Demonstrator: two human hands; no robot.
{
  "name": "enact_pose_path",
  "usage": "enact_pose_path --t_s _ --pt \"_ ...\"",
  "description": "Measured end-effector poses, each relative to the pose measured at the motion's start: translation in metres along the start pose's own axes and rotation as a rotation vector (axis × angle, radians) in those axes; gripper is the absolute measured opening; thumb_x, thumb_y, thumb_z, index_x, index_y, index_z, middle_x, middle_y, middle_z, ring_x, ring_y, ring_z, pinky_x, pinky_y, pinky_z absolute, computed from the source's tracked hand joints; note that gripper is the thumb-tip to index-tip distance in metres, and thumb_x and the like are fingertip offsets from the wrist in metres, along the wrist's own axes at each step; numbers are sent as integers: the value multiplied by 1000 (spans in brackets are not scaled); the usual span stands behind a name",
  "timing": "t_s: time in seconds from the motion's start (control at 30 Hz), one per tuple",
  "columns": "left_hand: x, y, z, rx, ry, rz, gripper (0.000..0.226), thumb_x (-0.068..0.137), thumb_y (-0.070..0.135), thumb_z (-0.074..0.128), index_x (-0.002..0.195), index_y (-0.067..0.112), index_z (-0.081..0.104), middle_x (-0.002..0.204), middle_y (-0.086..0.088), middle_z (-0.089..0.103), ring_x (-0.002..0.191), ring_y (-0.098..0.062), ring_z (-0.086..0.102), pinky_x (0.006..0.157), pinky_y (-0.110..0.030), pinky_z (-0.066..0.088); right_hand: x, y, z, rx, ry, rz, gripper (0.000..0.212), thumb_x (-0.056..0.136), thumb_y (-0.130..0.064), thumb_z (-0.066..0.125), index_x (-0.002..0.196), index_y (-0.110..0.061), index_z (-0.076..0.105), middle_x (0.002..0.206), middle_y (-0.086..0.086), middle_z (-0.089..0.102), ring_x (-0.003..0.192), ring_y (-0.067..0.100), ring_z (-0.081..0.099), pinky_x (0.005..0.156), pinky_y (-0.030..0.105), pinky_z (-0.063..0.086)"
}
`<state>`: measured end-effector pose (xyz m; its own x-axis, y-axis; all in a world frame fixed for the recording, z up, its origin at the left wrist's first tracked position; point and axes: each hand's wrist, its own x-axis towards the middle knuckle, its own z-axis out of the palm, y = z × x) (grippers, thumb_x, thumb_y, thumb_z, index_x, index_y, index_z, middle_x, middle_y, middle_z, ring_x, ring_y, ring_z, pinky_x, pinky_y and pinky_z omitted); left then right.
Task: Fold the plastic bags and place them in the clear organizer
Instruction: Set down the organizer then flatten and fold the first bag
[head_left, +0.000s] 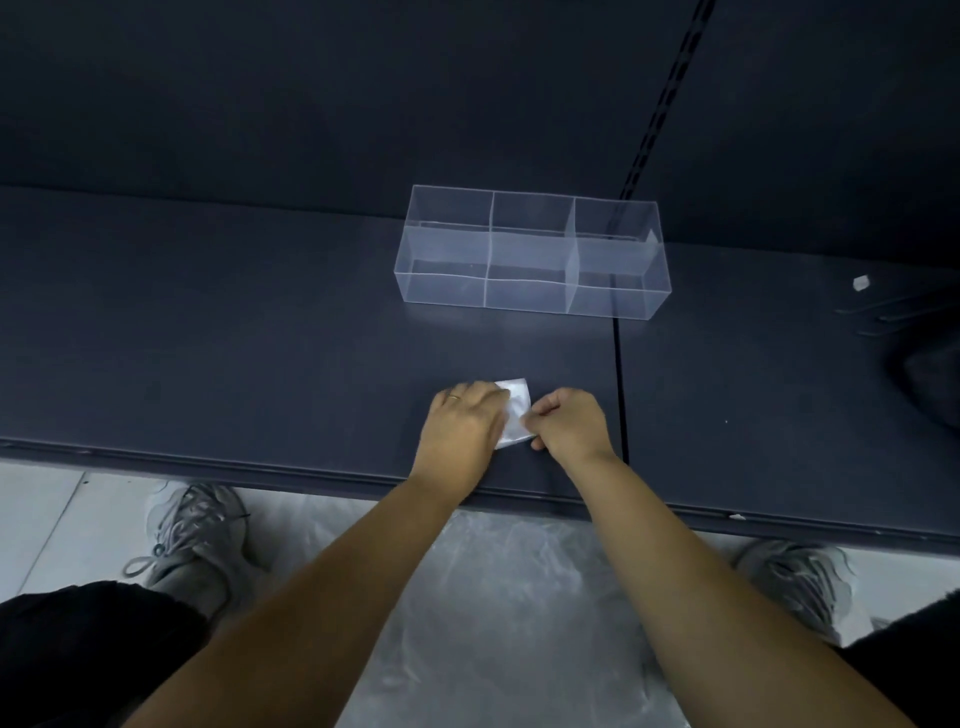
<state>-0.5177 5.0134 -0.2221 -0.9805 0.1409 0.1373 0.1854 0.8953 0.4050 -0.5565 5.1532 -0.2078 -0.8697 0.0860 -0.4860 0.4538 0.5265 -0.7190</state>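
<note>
The dark tabletop (260, 338) spreads under and beyond both hands. Below the forearms, on the floor, lies a wide crinkled sheet of clear plastic (509, 597), probably more bags waiting. The clear organizer (441, 291), split into compartments, stands ahead of the hands, well apart from them and slightly toward the right.

The left hand (462, 421) lies flat with fairly straight fingers, pressing down on the folded plastic bag (514, 410). The right hand (571, 421) is curled, its fingertips pinching the bag's near right edge. The bag sits between the two hands as a small whitish packet, touching both.

It should handle as almost weightless, thin, soft and slick. It will likely spring open once pressure lifts, so I would pinch it across the folded layers, thumb over and fingers under, and keep it squeezed while carrying.
</note>
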Motion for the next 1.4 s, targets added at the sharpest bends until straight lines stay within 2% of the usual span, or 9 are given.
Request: enact_pose_path --t_s 0.1,0.23,0.33,0.6,0.77,0.87,1.0,1.1,1.4 --pt "-9 -10 13 122 -187 -80 50 102 34 36 149 17 30 158 8 22 147 -14 13 117 -35 0 -2 -1 0 2 8 -5 12 80 -9 67 76 -18 59 71 1 67 45 8 61 42 14 41" --pt "-12 -13 17 149 -264 -124 68 98 54 28 153 20 10 161 11 4 148 -13 -6 116 -41 -11 -16 7 2 -12 108 -69 17 83 -15 70 97 -14 63 86 -3 62 76 15 63 71 26 51" --pt "-16 -12 18 135 -255 -163 73 96 59 28 153 21 4 161 10 -1 147 -14 -11 114 -41 -17 -29 14 6 -136 215 -76 20 82 -33 72 93 -20 62 97 -5 50 81 13 56 70 27 44" --pt "-28 4 18 0 -119 -285 79 90 60 44 151 17 20 158 6 20 147 -13 3 116 -31 -8 -29 -1 21 -101 238 -13 1 83 -18 63 84 -18 63 89 -4 61 84 19 63 57 22 41" --pt "-30 4 12 -64 -17 -264 68 88 57 53 140 15 44 143 3 43 138 -18 32 111 -32 15 -19 3 11 149 118 9 32 77 -5 67 105 -14 53 74 -3 62 69 9 59 57 14 42" --pt "-19 -8 7 -34 103 -233 57 93 51 48 132 11 55 136 -5 52 130 -28 44 110 -41 27 1 -7 -19 236 161 -98 33 77 0 70 105 -10 54 72 0 62 69 15 60 67 23 45" --pt "3 -18 9 182 -65 -178 80 89 62 6 150 16 29 158 -3 22 148 -22 12 119 -41 -2 60 -61 -88 245 232 -297 26 79 5 71 89 -15 57 70 -4 59 64 11 56 63 21 46" --pt "6 -23 19 302 -155 -199 82 86 64 -7 153 18 6 161 -2 5 148 -20 -1 117 -42 -10 108 -102 -128 141 225 -364 24 79 4 71 87 -14 59 75 -3 59 67 9 57 63 19 50" --pt "5 -21 22 302 -142 -204 75 93 61 14 149 13 29 156 -6 26 145 -24 19 117 -46 10 186 -117 -145 -459 251 -369 19 77 3 65 82 -15 60 81 3 58 79 18 56 67 25 44"
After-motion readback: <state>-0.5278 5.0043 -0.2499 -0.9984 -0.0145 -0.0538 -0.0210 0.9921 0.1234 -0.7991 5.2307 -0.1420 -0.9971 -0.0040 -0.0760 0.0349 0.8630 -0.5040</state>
